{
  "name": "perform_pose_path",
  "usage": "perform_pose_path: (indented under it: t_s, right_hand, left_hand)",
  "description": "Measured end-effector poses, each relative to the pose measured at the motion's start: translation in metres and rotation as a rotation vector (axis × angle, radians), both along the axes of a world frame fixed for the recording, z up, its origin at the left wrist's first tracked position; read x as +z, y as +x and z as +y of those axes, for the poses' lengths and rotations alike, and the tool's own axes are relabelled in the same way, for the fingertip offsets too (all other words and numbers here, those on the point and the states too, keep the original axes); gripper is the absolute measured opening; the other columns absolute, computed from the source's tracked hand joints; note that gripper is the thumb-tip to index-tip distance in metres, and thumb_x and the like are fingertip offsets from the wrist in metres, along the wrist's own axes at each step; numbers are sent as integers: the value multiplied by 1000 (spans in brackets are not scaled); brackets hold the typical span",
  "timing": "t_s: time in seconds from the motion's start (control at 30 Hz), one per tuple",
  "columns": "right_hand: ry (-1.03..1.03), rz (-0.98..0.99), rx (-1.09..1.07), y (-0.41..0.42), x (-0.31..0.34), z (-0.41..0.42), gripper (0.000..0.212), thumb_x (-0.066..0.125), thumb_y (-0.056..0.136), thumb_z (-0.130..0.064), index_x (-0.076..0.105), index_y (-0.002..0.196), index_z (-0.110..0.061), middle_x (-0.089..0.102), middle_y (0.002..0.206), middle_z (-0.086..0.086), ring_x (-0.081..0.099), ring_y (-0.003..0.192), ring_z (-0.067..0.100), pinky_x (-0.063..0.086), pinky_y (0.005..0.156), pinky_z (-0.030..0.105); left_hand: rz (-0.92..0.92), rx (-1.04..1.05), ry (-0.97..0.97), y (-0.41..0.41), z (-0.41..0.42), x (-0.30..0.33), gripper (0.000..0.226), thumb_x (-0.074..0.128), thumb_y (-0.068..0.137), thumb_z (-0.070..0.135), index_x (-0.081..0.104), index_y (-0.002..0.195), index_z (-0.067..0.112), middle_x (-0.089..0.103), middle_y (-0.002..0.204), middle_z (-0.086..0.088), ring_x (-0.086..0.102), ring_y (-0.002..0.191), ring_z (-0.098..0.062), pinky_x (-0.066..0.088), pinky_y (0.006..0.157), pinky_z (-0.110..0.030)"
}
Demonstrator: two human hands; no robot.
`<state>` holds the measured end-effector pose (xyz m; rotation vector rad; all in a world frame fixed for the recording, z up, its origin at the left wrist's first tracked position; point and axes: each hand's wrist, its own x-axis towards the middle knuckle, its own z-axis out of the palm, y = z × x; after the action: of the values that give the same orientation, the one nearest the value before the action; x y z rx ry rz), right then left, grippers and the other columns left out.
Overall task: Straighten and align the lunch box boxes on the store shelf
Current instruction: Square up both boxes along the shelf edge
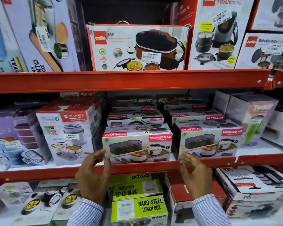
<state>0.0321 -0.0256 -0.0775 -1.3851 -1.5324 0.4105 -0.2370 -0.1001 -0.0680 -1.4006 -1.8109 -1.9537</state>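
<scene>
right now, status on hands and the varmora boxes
Left hand open, fingertips at front left Varmora box. Right hand open, just short of right Varmora box. Nothing gripped. Path clear.

Your way to the left Varmora box (136, 148) open from the front, narrow dark gap on its right before the right Varmora box (207, 144), Rishabh box (69, 132) crowding its left, red shelf beam (129, 80) low overhead.
</scene>
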Motion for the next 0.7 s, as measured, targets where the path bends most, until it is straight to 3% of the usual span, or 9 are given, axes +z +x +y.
perform_pose_path:
  t_s: [0.1, 0.17, 0.23, 0.33, 0.43, 0.53, 0.6, 0.7]
  right_hand:
    - [54, 70, -40, 32, -2, -4, 26, 69, 83, -12, 71, 108, -17, 74, 99, -7, 65, 83, -6, 51, 79, 15]
    - [88, 115, -78, 59, -4, 0, 25, 69, 82, -10, 71, 105, -20, 74, 95, -8, 65, 80, -8, 51, 75, 15]
    - [130, 161, -119, 87, -7, 12, 24, 69, 81, -7, 72, 100, -21, 75, 91, -3, 69, 76, 0, 55, 73, 16]
    - [185, 218, -125, 131, -11, 37, 25, 67, 79, -4, 69, 100, -17, 75, 92, 5, 68, 77, 12, 49, 72, 5]
    - [205, 225, -108, 171, -13, 60, 28, 67, 79, -7, 65, 105, -16, 72, 101, 7, 68, 86, 22, 53, 78, 21]
    - [208, 181, -12, 198, -15, 80, 30, 68, 81, -12, 62, 111, -14, 71, 106, 5, 68, 96, 21, 53, 86, 27]
    - [163, 125, 44, 212, -16, 89, 34, 68, 83, -18, 60, 116, -16, 70, 112, 3, 67, 105, 18, 53, 93, 35]
    - [88, 89, 124, 225, -15, 99, 47, 69, 83, -20, 55, 127, -12, 67, 124, 6, 63, 114, 17, 51, 98, 41]
  left_hand:
    - [26, -90, 30, 42, 7, 1, 19, 70, 82, 21, 72, 99, 13, 73, 94, 2, 69, 84, -8, 54, 79, -16]
    - [6, -158, 21, 80, 13, 1, 19, 68, 81, 24, 73, 97, 14, 73, 93, 7, 68, 87, -2, 55, 79, -16]
    - [2, -210, 28, 117, 19, 2, 17, 68, 81, 24, 73, 94, 15, 73, 94, 11, 68, 88, 2, 54, 79, -13]
    - [-8, -231, -19, 163, 34, -5, 17, 68, 81, 21, 74, 95, 16, 75, 94, 11, 69, 87, 4, 57, 78, -18]
    - [-119, -182, -63, 199, 52, -17, 19, 68, 79, 21, 74, 97, 19, 76, 88, 19, 70, 83, 5, 59, 79, -23]
    - [-202, -145, -91, 226, 63, -16, 26, 70, 82, 10, 70, 105, 21, 76, 92, 19, 67, 87, 11, 51, 79, -6]
    - [-192, -113, -117, 242, 70, -14, 34, 69, 82, 3, 68, 114, 14, 72, 103, 7, 62, 89, 21, 45, 80, 2]
    - [-200, -95, -196, 253, 76, -15, 43, 69, 84, 7, 62, 125, 13, 70, 117, 0, 66, 101, 3, 51, 93, -17]
